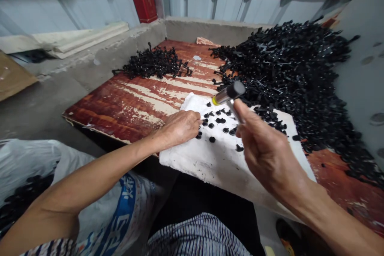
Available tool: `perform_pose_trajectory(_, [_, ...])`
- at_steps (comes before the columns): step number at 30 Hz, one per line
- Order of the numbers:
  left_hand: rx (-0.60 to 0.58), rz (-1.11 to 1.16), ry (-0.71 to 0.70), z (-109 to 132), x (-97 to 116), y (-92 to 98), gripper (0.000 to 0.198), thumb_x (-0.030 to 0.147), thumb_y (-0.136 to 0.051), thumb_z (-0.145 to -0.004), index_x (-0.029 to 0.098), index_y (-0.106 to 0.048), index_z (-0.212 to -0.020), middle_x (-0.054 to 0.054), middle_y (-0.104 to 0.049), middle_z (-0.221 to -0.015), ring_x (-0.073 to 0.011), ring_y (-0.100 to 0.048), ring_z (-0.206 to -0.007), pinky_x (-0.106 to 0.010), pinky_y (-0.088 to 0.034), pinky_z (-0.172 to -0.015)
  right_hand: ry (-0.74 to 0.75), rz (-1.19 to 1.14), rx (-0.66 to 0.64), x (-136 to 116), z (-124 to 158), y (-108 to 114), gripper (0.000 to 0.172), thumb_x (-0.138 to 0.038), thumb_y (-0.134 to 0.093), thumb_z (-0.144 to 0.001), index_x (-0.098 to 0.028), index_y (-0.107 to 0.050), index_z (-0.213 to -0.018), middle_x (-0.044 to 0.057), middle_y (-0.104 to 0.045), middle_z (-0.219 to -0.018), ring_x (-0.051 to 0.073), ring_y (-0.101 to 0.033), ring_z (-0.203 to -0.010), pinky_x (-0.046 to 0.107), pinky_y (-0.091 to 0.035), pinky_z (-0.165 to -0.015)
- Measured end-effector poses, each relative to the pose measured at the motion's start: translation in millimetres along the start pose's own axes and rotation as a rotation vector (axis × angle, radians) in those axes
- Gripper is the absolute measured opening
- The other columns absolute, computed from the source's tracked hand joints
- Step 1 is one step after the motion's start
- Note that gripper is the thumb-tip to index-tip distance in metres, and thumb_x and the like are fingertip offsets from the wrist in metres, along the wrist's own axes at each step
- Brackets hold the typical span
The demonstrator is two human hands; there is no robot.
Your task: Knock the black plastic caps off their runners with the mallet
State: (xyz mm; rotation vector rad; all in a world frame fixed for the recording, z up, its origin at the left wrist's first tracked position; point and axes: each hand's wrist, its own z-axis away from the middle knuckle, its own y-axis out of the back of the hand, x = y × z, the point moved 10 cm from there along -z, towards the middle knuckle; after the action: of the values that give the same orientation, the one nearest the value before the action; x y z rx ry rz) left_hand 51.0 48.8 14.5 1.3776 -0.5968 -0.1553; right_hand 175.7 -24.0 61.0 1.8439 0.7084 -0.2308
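Observation:
My right hand (264,144) grips a small hammer (226,93) by its handle. The hammer has a dark round face at one end and a yellow one at the other, and it is raised above a white cloth (192,162). On the cloth's left part rests my left hand (183,126), fingers curled closed; whatever they hold, if anything, is hidden. Several small black parts with round heads (212,139) lie scattered on the cloth between both hands.
A big heap of black parts (288,64) covers the board's right side. A smaller pile (156,62) sits at the back left of the worn red board (120,104). A white sack (141,196) stands at lower left; a red tin (144,6) is behind.

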Motion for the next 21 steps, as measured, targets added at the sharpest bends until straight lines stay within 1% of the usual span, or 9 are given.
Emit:
perform_pose_trajectory(3, [-0.003, -0.001, 0.015, 0.4, -0.5, -0.5, 0.028, 0.028, -0.039, -0.089, 0.018, -0.064, -0.080, -0.005, -0.059, -0.065, -0.0144, -0.050, -0.056, -0.028, -0.028, -0.054, 0.029, -0.024, -0.070, -4.2, 1.0, -12.1, 0.052, -0.019, -0.039, -0.086, -0.017, -0.057, -0.135, 0.008, -0.068, -0.074, 0.021, -0.062, -0.064, 0.036, -0.056, -0.062])
perform_pose_trajectory(5, [-0.010, 0.006, 0.016, 0.3, -0.7, -1.8, 0.029, 0.028, -0.038, -0.090, 0.018, -0.064, -0.082, -0.005, -0.060, -0.066, -0.0145, -0.049, -0.056, -0.029, -0.027, -0.054, 0.014, -0.020, -0.086, -1.3, 1.6, -17.5, 0.053, -0.017, -0.039, -0.085, -0.020, -0.057, -0.134, 0.008, -0.067, -0.075, 0.020, -0.060, -0.062, 0.035, -0.054, -0.059])
perform_pose_trajectory(7, [-0.013, 0.014, 0.015, -0.3, -2.5, -2.4, 0.029, 0.029, -0.038, -0.090, 0.018, -0.064, -0.083, -0.005, -0.060, -0.066, -0.0145, -0.049, -0.057, -0.029, -0.028, -0.055, -0.009, -0.006, -0.096, 2.7, 1.0, -19.5, 0.055, -0.016, -0.038, -0.083, -0.018, -0.056, -0.135, 0.008, -0.066, -0.075, 0.020, -0.057, -0.058, 0.035, -0.051, -0.056])
perform_pose_trajectory(9, [-0.003, 0.016, 0.002, -0.6, -4.7, -0.1, 0.029, 0.029, -0.038, -0.090, 0.018, -0.063, -0.080, -0.005, -0.059, -0.067, -0.0144, -0.049, -0.058, -0.028, -0.028, -0.056, -0.021, -0.008, -0.134, 3.9, -1.5, -20.7, 0.054, -0.016, -0.037, -0.082, -0.015, -0.057, -0.133, 0.007, -0.062, -0.067, 0.018, -0.052, -0.051, 0.035, -0.048, -0.052])
perform_pose_trajectory(12, [0.005, 0.020, -0.045, 2.1, -2.9, 7.6, 0.029, 0.029, -0.039, -0.091, 0.018, -0.061, -0.076, -0.003, -0.056, -0.065, -0.0137, -0.047, -0.058, -0.027, -0.029, -0.056, -0.071, -0.076, -0.121, 4.8, -9.4, -11.8, 0.043, -0.022, -0.039, -0.087, -0.013, -0.061, -0.123, 0.001, -0.054, -0.061, 0.015, -0.046, -0.048, 0.032, -0.043, -0.050])
perform_pose_trajectory(14, [-0.010, 0.038, -0.116, 7.8, 7.7, 12.2, 0.030, 0.032, -0.038, -0.092, 0.018, -0.060, -0.077, -0.001, -0.055, -0.063, -0.0129, -0.047, -0.057, -0.026, -0.029, -0.056, -0.140, -0.190, -0.101, 7.8, -14.1, -7.2, 0.030, -0.029, -0.045, -0.088, -0.015, -0.063, -0.108, -0.003, -0.048, -0.058, 0.013, -0.042, -0.047, 0.029, -0.040, -0.048])
perform_pose_trajectory(16, [-0.053, 0.048, -0.221, 17.3, 26.2, 12.5, 0.028, 0.031, -0.039, -0.093, 0.019, -0.060, -0.079, 0.000, -0.055, -0.063, -0.0124, -0.048, -0.057, -0.025, -0.031, -0.056, -0.237, -0.371, -0.156, 12.5, -13.7, -15.3, 0.019, -0.034, -0.054, -0.085, -0.018, -0.060, -0.092, -0.007, -0.040, -0.054, 0.010, -0.036, -0.043, 0.025, -0.034, -0.042])
perform_pose_trajectory(19, [-0.094, 0.024, -0.334, 33.1, 48.8, 8.1, 0.025, 0.026, -0.039, -0.093, 0.019, -0.061, -0.082, -0.001, -0.059, -0.068, -0.0136, -0.052, -0.062, -0.026, -0.035, -0.061, -0.415, -0.671, -0.327, 17.0, 1.4, -43.3, 0.021, -0.040, -0.061, -0.079, -0.021, -0.053, -0.080, -0.010, -0.038, -0.049, 0.007, -0.032, -0.037, 0.022, -0.028, -0.036])
perform_pose_trajectory(21, [-0.020, 0.041, -0.350, 40.8, 51.8, 12.4, 0.025, 0.028, -0.039, -0.094, 0.019, -0.061, -0.089, -0.004, -0.065, -0.081, -0.0169, -0.057, -0.076, -0.029, -0.040, -0.070, -0.506, -0.789, -0.343, 20.2, 14.5, -51.6, 0.025, -0.043, -0.062, -0.078, -0.021, -0.050, -0.078, -0.010, -0.040, -0.048, 0.007, -0.033, -0.036, 0.020, -0.027, -0.033])
